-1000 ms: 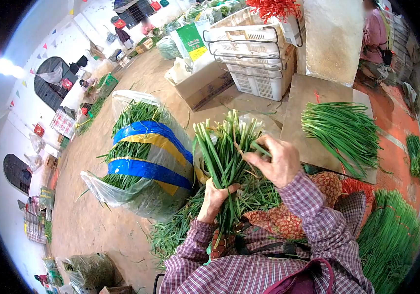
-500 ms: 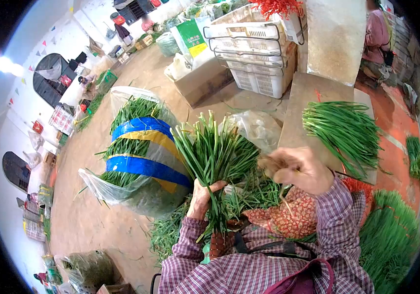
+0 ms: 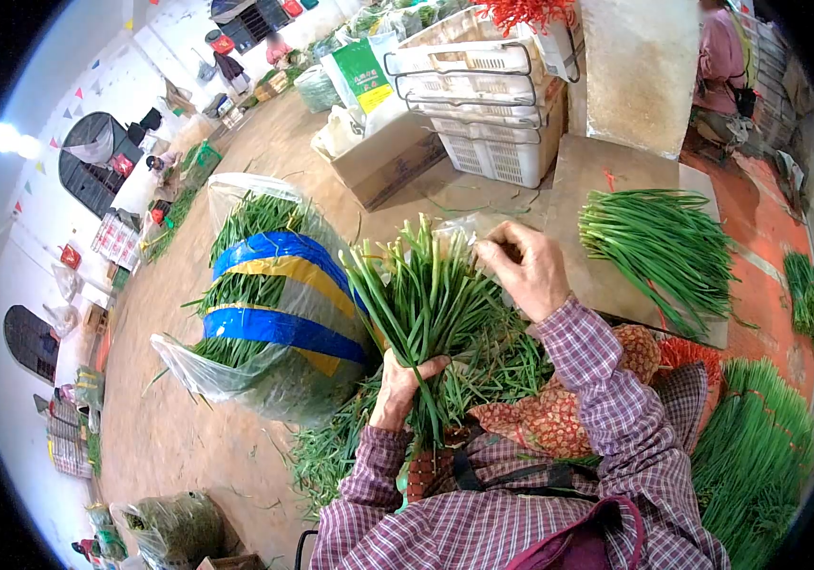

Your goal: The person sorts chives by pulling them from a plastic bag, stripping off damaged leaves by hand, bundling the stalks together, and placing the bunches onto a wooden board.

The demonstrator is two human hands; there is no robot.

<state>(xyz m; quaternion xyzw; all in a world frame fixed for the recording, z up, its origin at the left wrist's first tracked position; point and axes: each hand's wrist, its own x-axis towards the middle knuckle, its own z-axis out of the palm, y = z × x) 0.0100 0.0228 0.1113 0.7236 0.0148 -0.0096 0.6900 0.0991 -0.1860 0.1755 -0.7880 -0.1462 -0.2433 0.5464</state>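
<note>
My left hand [image 3: 404, 385] is wrapped around a bunch of garlic chives [image 3: 426, 304], held upright with the pale cut ends on top. Beside those ends, on the right, is my right hand [image 3: 528, 269]. Its fingers are curled in a pinch; whatever is between them is hidden. Loose chive leaves [image 3: 497, 375] are heaped below the bunch, partly over my lap. To the left stands a clear plastic bag [image 3: 279, 389] stuffed with greens and wrapped with blue and yellow bands. On a board at the right lies a larger bunch of chives [image 3: 654, 237].
Stacked white crates [image 3: 492, 142] and a cardboard box [image 3: 383, 166] stand ahead. More chives [image 3: 754, 465] are piled at my right, near red ties [image 3: 692, 366]. A person in pink [image 3: 720, 57] is at the upper right. Another bag of greens [image 3: 174, 522] sits lower left.
My right hand has moved up and to the left, from right of the bunch to beside its pale ends. My left hand keeps its hold on the bunch.
</note>
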